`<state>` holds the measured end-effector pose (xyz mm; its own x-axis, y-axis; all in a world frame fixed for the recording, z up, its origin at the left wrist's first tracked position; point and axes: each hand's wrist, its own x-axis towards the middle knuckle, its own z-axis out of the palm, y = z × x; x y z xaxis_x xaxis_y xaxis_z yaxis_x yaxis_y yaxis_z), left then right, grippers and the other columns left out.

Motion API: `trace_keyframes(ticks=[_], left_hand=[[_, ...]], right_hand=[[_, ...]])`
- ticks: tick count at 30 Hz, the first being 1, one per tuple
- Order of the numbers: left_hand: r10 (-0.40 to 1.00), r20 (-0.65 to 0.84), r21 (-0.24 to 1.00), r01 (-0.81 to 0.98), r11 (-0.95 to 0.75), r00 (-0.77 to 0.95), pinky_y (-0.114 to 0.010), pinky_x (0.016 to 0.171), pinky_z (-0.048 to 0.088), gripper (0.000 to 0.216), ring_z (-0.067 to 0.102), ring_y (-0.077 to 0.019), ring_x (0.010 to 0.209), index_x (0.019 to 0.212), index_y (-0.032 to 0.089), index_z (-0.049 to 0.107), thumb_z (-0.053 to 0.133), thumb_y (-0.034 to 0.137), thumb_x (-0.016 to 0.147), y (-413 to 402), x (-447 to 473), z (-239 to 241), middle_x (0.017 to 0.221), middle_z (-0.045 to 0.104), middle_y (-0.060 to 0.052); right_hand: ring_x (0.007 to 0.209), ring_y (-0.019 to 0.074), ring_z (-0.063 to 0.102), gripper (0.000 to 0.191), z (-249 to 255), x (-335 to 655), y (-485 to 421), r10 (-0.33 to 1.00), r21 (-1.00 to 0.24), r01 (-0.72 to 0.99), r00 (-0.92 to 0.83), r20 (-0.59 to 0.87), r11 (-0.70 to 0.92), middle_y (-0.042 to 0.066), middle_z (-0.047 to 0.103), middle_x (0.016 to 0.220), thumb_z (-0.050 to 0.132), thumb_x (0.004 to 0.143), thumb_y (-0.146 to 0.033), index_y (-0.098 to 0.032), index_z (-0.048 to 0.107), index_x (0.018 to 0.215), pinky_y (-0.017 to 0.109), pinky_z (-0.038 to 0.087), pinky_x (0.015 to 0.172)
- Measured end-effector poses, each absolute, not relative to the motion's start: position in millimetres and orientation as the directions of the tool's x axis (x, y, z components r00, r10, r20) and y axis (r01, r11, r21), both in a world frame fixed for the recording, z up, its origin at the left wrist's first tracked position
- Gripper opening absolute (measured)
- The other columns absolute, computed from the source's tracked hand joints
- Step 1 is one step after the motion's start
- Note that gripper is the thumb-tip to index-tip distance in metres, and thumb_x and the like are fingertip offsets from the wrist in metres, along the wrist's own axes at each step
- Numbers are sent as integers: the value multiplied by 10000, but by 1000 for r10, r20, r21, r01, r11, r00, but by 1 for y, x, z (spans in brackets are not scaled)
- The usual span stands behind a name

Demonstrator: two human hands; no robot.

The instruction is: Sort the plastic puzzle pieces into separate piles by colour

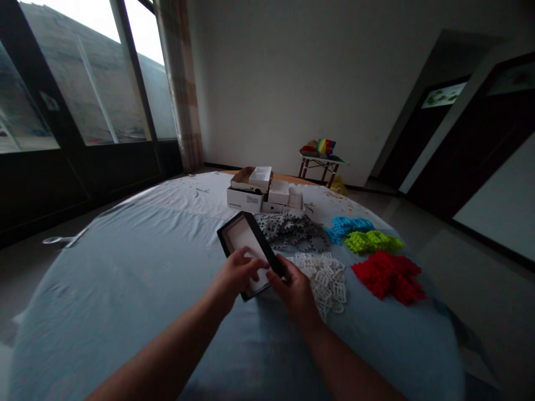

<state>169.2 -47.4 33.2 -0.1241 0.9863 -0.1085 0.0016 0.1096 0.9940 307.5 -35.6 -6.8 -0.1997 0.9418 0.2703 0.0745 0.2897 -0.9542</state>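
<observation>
A shallow open box [239, 235], black outside and white inside, is held tilted above the table. My right hand [300, 291] grips its right side, thumb at the inner edge and fingers around the outer wall. My left hand [234, 274] reaches over the open side, its fingers apart and bent against the white interior, with nothing seen in them. Just right of the box lies a pile of white plastic lattice pieces [328, 278], partly behind my right hand. Behind the box spreads a pile of grey interlocking pieces [298, 229].
Several white boxes [245, 199] are stacked at the table's far side. Blue pieces [350, 225], lime-green pieces [371, 242] and red pieces [388, 275] form separate piles on the right. A pale blue cloth [137, 295] covers the round table. A small side table [321, 160] stands by the wall.
</observation>
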Motion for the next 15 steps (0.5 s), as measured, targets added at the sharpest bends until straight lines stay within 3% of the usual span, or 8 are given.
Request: trace_keyframes(ticks=[2, 5, 9, 15], left_hand=[[996, 31, 933, 361, 4, -90, -252, 483, 408, 535, 524, -143, 570, 1077, 143, 475, 616, 376, 616, -46, 164, 24, 768, 591, -51], [954, 299, 678, 703, -214, 2, -377, 783, 453, 676, 531, -234, 900, 1186, 165, 433, 660, 353, 577, -45, 157, 13, 1017, 536, -103], [899, 427, 471, 823, -318, 103, -438, 968, 348, 814, 384, -295, 1130, 1256, 165, 377, 704, 310, 526, -38, 149, 2, 1205, 419, -138], [904, 413, 410, 863, -295, 113, -489, 971, 328, 842, 320, -339, 1192, 1270, 168, 359, 706, 371, 529, -31, 148, -5, 1311, 337, -167]], right_hand=[[988, 225, 592, 521, -8, 309, -33, 949, -960, 64, -185, 257, 273, 76, 628, 1088, 600, 731, -420, -147, 532, 1170, 306, 500, 821], [979, 224, 596, 542, -11, 311, -31, 952, -965, 50, -183, 245, 258, 81, 627, 1088, 612, 719, -424, -139, 526, 1172, 298, 515, 792], [952, 222, 607, 521, -13, 312, -31, 951, -959, 77, -175, 256, 272, 87, 630, 1079, 605, 730, -419, -140, 534, 1164, 307, 517, 791], [913, 226, 621, 470, -11, 312, -31, 945, -943, 130, -153, 288, 308, 76, 659, 1020, 598, 731, -425, -161, 574, 1120, 327, 517, 792]])
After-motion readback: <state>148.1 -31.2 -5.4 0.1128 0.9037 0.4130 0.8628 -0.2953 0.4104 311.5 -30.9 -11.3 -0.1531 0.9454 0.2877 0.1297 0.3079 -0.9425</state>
